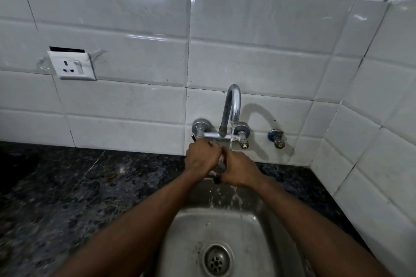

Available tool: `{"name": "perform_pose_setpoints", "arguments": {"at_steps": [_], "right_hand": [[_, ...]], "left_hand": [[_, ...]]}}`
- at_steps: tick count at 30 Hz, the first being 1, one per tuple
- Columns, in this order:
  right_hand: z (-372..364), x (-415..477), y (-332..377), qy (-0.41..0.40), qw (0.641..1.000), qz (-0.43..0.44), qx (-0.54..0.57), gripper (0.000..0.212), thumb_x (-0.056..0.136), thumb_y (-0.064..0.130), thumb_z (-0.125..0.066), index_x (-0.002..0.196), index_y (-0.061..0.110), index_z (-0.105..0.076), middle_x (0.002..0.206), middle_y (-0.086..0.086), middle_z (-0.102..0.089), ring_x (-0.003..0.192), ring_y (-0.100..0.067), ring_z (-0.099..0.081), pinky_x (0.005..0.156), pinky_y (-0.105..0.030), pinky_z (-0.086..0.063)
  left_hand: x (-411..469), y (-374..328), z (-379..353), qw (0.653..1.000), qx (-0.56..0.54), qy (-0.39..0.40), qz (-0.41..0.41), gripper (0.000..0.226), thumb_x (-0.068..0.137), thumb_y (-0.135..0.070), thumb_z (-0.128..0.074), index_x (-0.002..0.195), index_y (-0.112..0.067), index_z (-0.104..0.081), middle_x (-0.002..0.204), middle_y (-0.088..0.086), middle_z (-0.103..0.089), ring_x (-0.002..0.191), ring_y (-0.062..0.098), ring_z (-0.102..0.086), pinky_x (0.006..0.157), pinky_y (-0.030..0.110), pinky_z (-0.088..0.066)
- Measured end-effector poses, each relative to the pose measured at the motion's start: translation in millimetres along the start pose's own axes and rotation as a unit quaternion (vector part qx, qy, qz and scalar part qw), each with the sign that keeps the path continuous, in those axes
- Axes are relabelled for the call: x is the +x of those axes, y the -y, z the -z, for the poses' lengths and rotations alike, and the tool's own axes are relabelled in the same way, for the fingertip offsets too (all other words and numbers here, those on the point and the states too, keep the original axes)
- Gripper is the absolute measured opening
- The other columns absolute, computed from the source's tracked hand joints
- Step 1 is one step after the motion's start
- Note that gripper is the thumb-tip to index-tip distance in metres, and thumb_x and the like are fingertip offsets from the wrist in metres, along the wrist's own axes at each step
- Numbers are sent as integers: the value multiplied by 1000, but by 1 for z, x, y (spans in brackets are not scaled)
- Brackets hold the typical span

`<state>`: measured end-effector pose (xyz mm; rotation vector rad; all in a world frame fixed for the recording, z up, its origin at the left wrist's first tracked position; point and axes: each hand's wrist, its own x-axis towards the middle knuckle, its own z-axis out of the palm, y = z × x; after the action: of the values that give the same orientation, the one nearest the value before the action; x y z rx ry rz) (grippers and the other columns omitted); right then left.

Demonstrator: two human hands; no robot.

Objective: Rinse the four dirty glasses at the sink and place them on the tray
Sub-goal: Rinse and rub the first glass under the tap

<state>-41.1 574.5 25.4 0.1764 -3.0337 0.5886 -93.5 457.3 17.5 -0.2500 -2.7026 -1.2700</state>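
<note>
Under the tap (231,105), the glass (221,162) sits between the left hand (201,157) and right hand (239,170), fingers (212,147) curled round it.

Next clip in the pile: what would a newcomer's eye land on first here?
The left hand and right hand meet mid-frame, wrapped round what looks like a glass, under the water running from the chrome faucet. Below them the steel sink with its round drain fills the bottom centre. A white socket stands out on the tiled wall at left.
</note>
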Motion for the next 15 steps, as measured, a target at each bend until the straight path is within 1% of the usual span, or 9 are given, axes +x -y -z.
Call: {"name": "perform_pose_setpoints", "arguments": {"at_steps": [1,3,5,7,9,11,12,13,15], "right_hand": [[1,1,-2,-6,1000,-2,11,76,63,30,-87,129,18,-51,110,0,-66,88,-13,-62,72,-22,-48],[6,4,-7,32,991,-39,121,63,64,24,-86,119,22,-56,100,5,-67,80,-5,-62,65,-15,-46],[10,6,-11,67,979,-70,181,54,64,20,-85,111,24,-59,92,7,-68,79,-2,-64,61,-14,-47],[9,9,-5,60,988,-62,130,56,62,26,-85,112,19,-60,92,6,-67,82,-7,-65,67,-23,-54],[-4,10,0,10,998,-57,-8,71,57,40,-84,119,20,-55,102,2,-67,91,-19,-66,78,-37,-56],[-16,8,5,-43,989,-40,-134,79,59,45,-81,126,20,-48,112,-2,-65,101,-26,-64,84,-41,-54],[-17,7,6,-55,989,-31,-137,78,61,42,-82,126,20,-47,113,-3,-64,101,-27,-64,84,-41,-54],[-15,6,5,-42,993,-29,-105,77,61,39,-84,126,20,-47,112,-2,-65,100,-26,-64,82,-39,-55],[0,5,2,13,998,-51,47,71,62,27,-87,124,21,-52,104,4,-66,93,-17,-64,74,-27,-54]], "left_hand": [[1,4,0,999,-19,13,-36,30,98,-35,-49,94,-12,-68,80,0,-66,69,11,-61,59,23,-46],[5,15,3,985,-61,30,-159,31,96,-41,-52,102,-16,-70,90,-1,-71,79,11,-65,71,24,-50],[6,23,2,967,-85,34,-237,33,92,-43,-53,102,-17,-70,92,-2,-72,82,10,-66,75,25,-52],[4,25,-3,975,-86,6,-207,30,92,-40,-49,89,-17,-68,84,-1,-70,76,13,-66,70,28,-51],[7,23,-9,993,-29,-13,-117,31,93,-36,-46,79,-16,-65,78,4,-66,71,21,-63,65,29,-44],[10,17,-11,999,32,-3,-5,39,93,-38,-45,80,-9,-67,82,8,-67,73,23,-60,66,30,-43],[12,17,-11,1000,26,7,9,42,94,-41,-44,81,-8,-68,82,8,-69,73,23,-62,67,31,-47],[12,20,-11,1000,-4,11,-20,44,96,-44,-45,81,-9,-68,80,5,-69,72,20,-63,69,32,-51],[3,24,-4,986,-70,0,-154,41,99,-47,-47,88,-14,-69,80,-2,-69,72,11,-65,70,27,-52]]}}
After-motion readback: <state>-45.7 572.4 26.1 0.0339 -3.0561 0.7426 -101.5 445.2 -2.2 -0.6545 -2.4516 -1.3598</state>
